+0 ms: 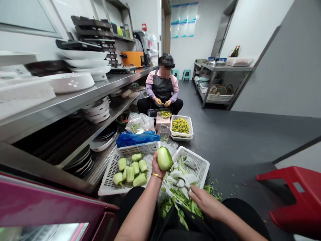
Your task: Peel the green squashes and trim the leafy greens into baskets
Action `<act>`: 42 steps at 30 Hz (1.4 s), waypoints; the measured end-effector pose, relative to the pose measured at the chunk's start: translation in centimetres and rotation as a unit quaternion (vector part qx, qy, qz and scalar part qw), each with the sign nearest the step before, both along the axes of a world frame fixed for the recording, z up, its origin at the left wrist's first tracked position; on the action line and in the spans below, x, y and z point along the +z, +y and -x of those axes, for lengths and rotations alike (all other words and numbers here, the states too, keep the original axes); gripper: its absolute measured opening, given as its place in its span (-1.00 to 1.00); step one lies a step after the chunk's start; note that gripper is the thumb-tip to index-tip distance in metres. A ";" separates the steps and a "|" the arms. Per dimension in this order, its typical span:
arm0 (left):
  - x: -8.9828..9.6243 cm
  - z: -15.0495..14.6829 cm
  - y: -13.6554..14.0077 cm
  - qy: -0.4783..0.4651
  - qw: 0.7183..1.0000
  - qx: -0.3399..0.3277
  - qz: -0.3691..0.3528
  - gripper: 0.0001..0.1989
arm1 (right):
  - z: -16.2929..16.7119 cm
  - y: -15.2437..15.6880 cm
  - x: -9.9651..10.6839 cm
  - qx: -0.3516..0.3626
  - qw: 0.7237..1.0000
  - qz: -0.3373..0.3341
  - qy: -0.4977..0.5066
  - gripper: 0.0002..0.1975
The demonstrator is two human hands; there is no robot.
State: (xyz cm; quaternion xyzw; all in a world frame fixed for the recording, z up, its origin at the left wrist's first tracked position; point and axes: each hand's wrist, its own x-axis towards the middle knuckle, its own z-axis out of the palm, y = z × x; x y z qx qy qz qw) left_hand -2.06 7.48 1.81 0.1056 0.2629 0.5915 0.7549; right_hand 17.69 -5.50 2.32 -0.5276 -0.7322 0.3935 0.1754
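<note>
A pale green, partly peeled gourd [165, 158] is gripped in my left hand [156, 164], raised above the baskets. Darker green skin still shows along its right side. My right hand [202, 199] is closed around the handle of a peeler [182, 183], lower and to the right, apart from the gourd. Beneath the peeler lie green peelings [184, 201] and white foam netting. To the left, a white basket [106, 187] holds several peeled gourds [130, 174]. On the right, another white basket [204, 167] contains foam net sleeves [190, 163] and peel strips.
A co-worker [162, 85] squats ahead, holding yellow flowers over a box. Near them stands a white tub [191, 129] of yellow flowers. Steel shelves [117, 80] with dishes run along the left. A red stool [293, 197] stands at right; peel scraps litter the floor.
</note>
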 end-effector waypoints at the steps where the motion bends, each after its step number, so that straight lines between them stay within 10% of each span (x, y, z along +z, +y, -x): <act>1: -0.1 -0.1 -0.2 -0.001 1.000 -0.021 -0.009 -0.52 | -0.1 1.6 1.8 -0.012 1.000 -0.026 0.002 -0.70; 6: -0.7 -0.5 -0.5 0.003 0.997 -0.064 -0.034 -0.60 | 1.7 7.6 7.5 -0.071 0.992 -0.107 -0.016 -0.73; 15: 0.1 0.3 0.3 0.025 0.999 0.037 0.026 -0.56 | 2.2 -1.3 -3.6 -0.029 1.000 0.009 0.007 -0.72; 24: -0.5 -0.7 -0.2 0.006 1.000 -0.025 0.001 -0.57 | 2.8 7.5 7.2 -0.086 0.992 -0.091 -0.014 -0.76; 32: 0.2 -0.3 0.6 0.013 0.992 0.111 0.054 -0.64 | 3.6 0.6 -1.6 -0.067 0.997 -0.036 0.003 -0.77; 39: 1.0 -1.4 -0.3 0.009 0.989 0.127 0.079 -0.69 | 5.2 3.6 1.1 -0.103 0.989 -0.101 0.037 -0.75; 42: 1.1 -1.3 -0.2 0.010 0.986 0.149 0.073 -0.71 | 5.8 2.6 -0.9 -0.099 0.991 -0.080 0.029 -0.76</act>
